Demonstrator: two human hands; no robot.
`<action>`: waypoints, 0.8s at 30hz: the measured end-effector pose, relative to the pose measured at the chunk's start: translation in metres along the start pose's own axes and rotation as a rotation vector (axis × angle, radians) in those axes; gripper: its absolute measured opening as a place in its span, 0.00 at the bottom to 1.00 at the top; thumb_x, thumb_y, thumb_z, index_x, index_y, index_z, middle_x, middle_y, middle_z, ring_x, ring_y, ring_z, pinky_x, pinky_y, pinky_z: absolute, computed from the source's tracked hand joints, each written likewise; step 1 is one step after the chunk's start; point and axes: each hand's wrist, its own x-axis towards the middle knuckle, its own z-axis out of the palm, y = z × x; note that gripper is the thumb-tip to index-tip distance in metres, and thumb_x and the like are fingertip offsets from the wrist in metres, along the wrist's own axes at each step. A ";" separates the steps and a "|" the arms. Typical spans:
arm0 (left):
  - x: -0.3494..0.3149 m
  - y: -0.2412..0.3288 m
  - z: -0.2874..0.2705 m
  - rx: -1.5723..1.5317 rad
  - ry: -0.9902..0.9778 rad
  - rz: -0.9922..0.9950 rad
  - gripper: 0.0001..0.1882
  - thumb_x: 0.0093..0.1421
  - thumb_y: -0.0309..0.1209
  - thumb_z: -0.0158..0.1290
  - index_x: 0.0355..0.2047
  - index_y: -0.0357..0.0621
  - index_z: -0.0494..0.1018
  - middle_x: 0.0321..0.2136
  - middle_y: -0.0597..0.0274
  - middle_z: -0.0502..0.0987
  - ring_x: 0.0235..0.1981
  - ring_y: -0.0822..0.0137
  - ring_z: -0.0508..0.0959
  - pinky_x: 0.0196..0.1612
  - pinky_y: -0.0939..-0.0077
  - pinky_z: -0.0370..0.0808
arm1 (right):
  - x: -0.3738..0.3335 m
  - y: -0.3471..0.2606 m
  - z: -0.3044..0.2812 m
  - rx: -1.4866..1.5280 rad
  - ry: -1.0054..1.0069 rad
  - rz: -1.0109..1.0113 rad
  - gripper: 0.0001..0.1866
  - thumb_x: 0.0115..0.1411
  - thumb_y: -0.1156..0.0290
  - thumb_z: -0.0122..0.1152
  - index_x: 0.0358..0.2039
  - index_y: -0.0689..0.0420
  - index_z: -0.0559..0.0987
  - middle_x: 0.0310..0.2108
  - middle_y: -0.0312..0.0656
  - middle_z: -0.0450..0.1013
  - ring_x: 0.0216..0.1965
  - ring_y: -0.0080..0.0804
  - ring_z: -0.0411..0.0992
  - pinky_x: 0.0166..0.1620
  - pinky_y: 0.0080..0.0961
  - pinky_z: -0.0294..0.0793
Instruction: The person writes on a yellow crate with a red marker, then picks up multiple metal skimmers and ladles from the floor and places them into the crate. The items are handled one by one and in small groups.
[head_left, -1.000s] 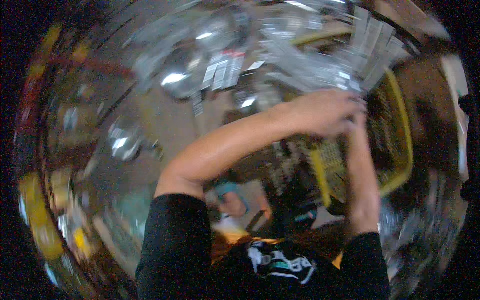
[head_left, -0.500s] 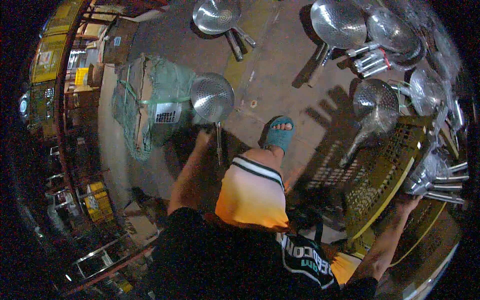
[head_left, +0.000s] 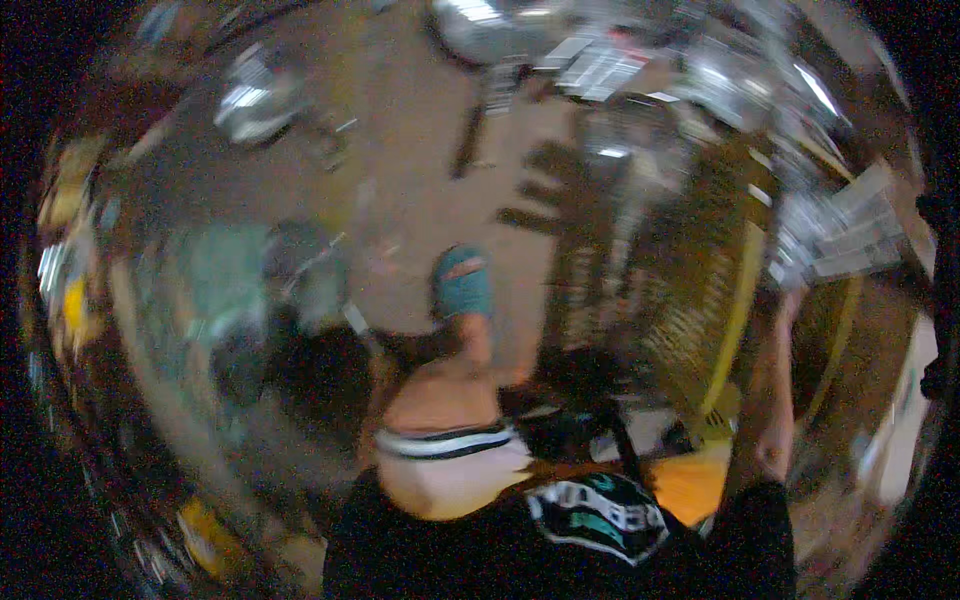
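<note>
Bundle of silvery handled utensils (head_left: pixel 858 228): sat at the right hand (head_left: pixel 790 300), near the yellow-rimmed crate (head_left: pixel 742 310). Fingers, both hands: blurred, closure could not be told. Risk: slick handles, weakly gripped, might have slipped.

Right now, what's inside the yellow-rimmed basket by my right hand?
The basket looks dark and blurred inside. A silvery bundle overlaps its far end; whether inside is unclear. Whatever lies beneath it or your right hand is covered.

They wore a black short-sleeved shirt (head_left: pixel 420 555) with white-and-teal print (head_left: pixel 600 515), stripe-hemmed pale-and-orange shorts (head_left: pixel 450 485) and a teal open-toed sandal (head_left: pixel 466 292).
</note>
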 end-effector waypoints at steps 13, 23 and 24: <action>-0.063 0.171 -0.113 0.048 -0.008 0.364 0.26 0.57 0.35 0.61 0.51 0.33 0.68 0.39 0.54 0.73 0.36 0.62 0.72 0.42 0.69 0.72 | -0.046 -0.026 0.050 0.275 -0.048 0.290 0.42 0.60 0.27 0.39 0.62 0.48 0.66 0.58 0.44 0.67 0.56 0.46 0.63 0.46 0.58 0.68; -0.187 0.431 -0.164 -0.016 -0.128 0.780 0.22 0.52 0.28 0.64 0.45 0.33 0.72 0.37 0.60 0.74 0.35 0.69 0.73 0.41 0.72 0.72 | -0.052 -0.008 0.035 0.405 0.087 0.219 0.27 0.59 0.43 0.60 0.53 0.43 0.70 0.44 0.37 0.70 0.37 0.36 0.65 0.35 0.46 0.74; -0.209 0.452 -0.162 0.000 -0.175 0.900 0.23 0.50 0.28 0.65 0.45 0.33 0.72 0.37 0.60 0.74 0.36 0.69 0.73 0.41 0.72 0.72 | -0.053 -0.007 0.033 0.421 0.078 0.198 0.27 0.59 0.45 0.61 0.53 0.44 0.70 0.45 0.37 0.69 0.40 0.37 0.66 0.36 0.48 0.74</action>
